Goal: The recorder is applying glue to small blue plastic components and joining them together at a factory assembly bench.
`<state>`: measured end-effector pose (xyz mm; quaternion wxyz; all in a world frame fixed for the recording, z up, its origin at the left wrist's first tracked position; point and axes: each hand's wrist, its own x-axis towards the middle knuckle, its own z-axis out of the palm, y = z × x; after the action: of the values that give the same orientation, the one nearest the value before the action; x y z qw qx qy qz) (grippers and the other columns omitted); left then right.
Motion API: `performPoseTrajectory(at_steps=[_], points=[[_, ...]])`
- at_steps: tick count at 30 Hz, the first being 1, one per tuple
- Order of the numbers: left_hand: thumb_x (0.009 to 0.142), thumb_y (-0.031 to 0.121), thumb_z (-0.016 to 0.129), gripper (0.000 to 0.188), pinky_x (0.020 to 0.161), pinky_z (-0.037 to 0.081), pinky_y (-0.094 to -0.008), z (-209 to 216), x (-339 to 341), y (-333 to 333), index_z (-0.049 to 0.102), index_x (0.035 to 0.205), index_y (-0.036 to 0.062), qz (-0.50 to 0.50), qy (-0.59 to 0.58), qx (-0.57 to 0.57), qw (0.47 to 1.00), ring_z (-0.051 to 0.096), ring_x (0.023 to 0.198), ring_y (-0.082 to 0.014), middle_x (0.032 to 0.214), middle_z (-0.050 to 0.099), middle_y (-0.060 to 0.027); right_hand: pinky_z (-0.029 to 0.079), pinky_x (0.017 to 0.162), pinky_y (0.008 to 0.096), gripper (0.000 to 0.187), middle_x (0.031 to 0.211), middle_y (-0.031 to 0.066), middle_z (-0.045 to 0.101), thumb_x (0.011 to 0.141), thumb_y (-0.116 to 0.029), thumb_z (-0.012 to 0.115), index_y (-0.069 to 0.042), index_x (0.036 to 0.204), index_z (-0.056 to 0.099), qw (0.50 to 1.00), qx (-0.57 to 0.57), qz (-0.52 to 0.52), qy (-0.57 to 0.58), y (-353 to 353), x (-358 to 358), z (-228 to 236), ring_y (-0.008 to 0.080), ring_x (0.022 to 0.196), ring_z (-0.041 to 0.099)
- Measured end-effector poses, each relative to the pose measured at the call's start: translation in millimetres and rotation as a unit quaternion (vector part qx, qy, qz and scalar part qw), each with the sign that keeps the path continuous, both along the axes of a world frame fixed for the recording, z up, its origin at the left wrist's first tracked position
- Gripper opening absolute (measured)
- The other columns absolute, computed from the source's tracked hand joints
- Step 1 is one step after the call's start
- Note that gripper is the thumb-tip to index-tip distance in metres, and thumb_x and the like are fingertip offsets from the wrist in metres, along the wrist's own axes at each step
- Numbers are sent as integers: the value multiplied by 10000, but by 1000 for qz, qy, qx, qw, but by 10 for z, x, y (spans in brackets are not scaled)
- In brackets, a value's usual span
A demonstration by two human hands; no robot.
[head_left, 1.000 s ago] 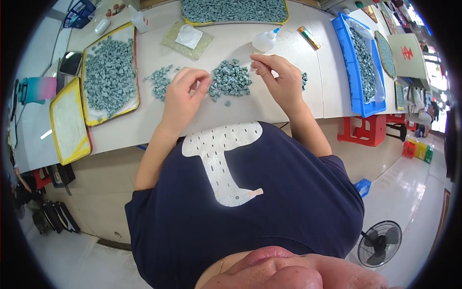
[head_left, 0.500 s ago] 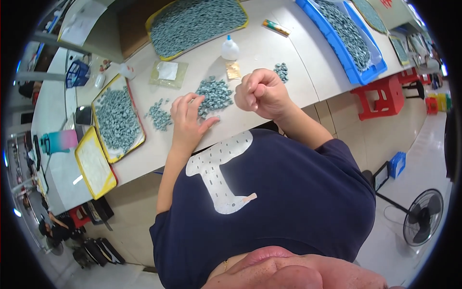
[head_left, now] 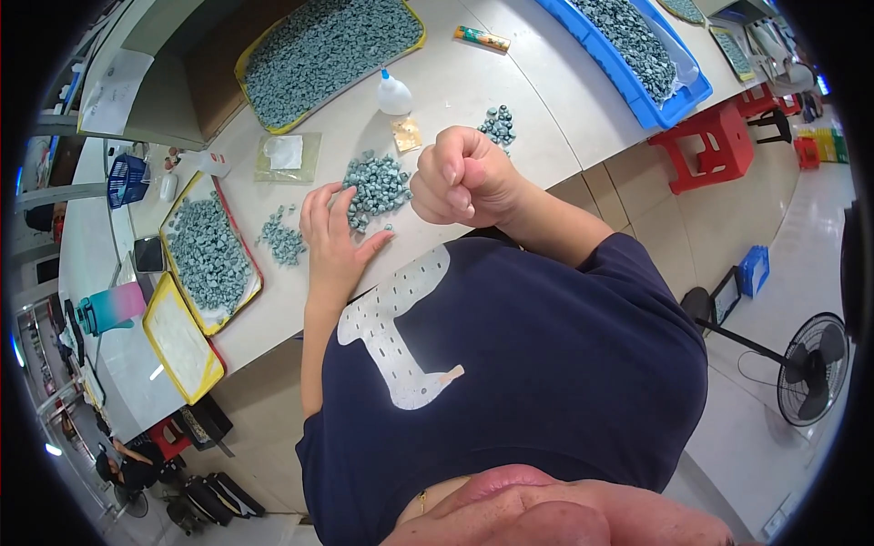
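Observation:
My left hand [head_left: 335,227] rests at the left side of a pile of small grey-green beads or stones [head_left: 378,182], its fingers spread and thumb stretched out. A single bead [head_left: 389,227] lies at the thumb's tip. My right hand [head_left: 469,177] is closed, held up just right of that pile. Its curled fingers hide whatever they may hold. Left of my left hand lies a smaller loose group of beads [head_left: 282,238]. Beyond my right hand sits another small group of darker beads [head_left: 498,126].
A yellow-rimmed tray of beads [head_left: 332,55] stands at the back, another bead-filled tray [head_left: 209,255] at left beside an empty yellow tray [head_left: 185,341]. Across the table are a squeeze bottle [head_left: 394,94], bag [head_left: 287,157], printed tube [head_left: 482,38] and blue bin [head_left: 605,68].
The whole view has shifted, with the table's things now further left. My right hand stays closed, its fingers turned slightly downward. My left hand remains spread beside the pile.

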<state>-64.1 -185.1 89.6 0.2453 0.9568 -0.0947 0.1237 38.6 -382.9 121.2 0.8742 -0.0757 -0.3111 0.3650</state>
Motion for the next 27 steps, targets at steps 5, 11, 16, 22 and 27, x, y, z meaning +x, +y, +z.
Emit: performPoseTrajectory(at_steps=[5,11,16,22,27], points=[[683,282,789,671,993,324,-464,5,-43,156,477,1231,53,21,-14,-8,1000,402,1182,-355,1247,453,-142,360,499,271,147,657,23,540,935,-198,570,-58,894,587,996,-77,-42,1,158,-7,28,123,548,469],[686,264,787,649,988,337,-462,340,-150,587,486,1218,44,50,-43,-28,997,416,1176,-355,1224,462,-147,461,626,293,160,721,103,606,891,-44,530,27,777,616,738,-479,-362,-308,318,-152,193,182,642,582],[698,263,771,650,1003,335,-449,697,-422,837,469,1229,39,16,-50,-64,997,407,1186,-361,1250,443,-153,462,650,321,65,792,100,605,797,1,600,-14,845,640,590,-379,-473,-533,437,-476,328,239,732,593],[719,234,752,609,1003,335,-443,736,-773,965,464,1210,20,0,-96,-54,994,414,1177,-356,1230,448,-152,466,683,354,221,877,90,600,722,-11,660,-52,938,638,509,-336,-455,-648,412,-893,512,265,804,583],[752,147,709,495,989,348,-444,664,-817,1076,482,1174,23,-5,-123,-96,988,432,1150,-359,1198,471,-152,483,729,405,300,893,120,627,723,-35,660,-40,1021,624,533,-477,-97,-692,-57,-951,726,317,874,602]])
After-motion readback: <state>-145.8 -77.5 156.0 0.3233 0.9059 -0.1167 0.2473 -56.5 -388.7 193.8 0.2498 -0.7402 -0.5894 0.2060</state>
